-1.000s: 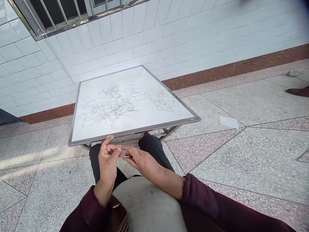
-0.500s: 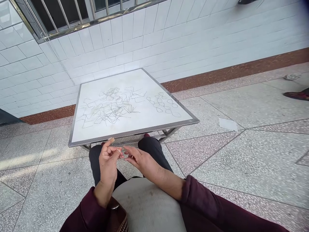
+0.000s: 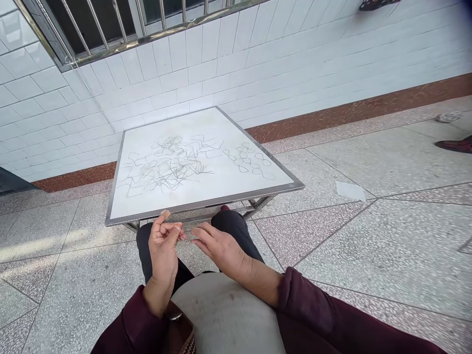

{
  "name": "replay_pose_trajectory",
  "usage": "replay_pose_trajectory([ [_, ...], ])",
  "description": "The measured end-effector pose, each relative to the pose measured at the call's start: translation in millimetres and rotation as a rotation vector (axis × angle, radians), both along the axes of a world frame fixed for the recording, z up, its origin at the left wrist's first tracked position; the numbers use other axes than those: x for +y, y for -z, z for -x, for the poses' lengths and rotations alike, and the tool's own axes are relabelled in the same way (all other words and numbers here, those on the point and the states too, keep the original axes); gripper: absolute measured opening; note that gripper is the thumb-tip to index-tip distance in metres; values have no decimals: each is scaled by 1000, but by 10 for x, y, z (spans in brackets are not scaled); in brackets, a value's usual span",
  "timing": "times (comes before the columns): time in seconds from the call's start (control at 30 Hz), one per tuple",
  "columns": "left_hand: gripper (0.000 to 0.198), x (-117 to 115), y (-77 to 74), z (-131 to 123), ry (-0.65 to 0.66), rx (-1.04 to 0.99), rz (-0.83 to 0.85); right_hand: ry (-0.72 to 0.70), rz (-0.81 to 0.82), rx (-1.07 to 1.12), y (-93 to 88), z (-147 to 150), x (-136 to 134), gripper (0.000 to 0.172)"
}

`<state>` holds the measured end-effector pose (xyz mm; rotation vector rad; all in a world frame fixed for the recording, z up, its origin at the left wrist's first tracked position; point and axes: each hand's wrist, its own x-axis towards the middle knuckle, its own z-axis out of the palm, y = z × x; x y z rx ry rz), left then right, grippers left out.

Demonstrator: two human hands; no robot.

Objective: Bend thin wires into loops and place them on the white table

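In front of my lap, my left hand [image 3: 164, 248] is closed, with thumb and index finger pinching a thin wire [image 3: 176, 217] that curves up faintly above the fingertips. A tan wrap covers one of its fingertips. My right hand [image 3: 221, 246] is just to the right, a small gap from the left fingertips, its thumb and fingers drawn close together. What lies between them is too small to make out. Beyond the hands, on the white table [image 3: 221, 194], lies a tangle of bent thin wires [image 3: 173, 169]. Several wires shaped into small loops [image 3: 250, 160] lie to its right.
The table's metal-edged top stands near a white tiled wall [image 3: 206, 69] with a barred window [image 3: 110, 24]. My knees are at its front edge. A white sheet [image 3: 350, 191] lies on the speckled floor. A shoe [image 3: 455, 144] shows at the far right.
My hands have parted slightly: the left moved a little to the left, and a gap now shows between the fingertips. The wires on the table lie as before.
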<state>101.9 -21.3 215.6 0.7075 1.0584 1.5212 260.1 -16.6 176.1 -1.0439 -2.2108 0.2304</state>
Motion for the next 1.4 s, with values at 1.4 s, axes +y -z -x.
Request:
replay_pose_trajectory([
  [1.4, 68, -272, 151, -92, 429, 215, 100, -132, 883, 706, -19, -252, -103, 27],
])
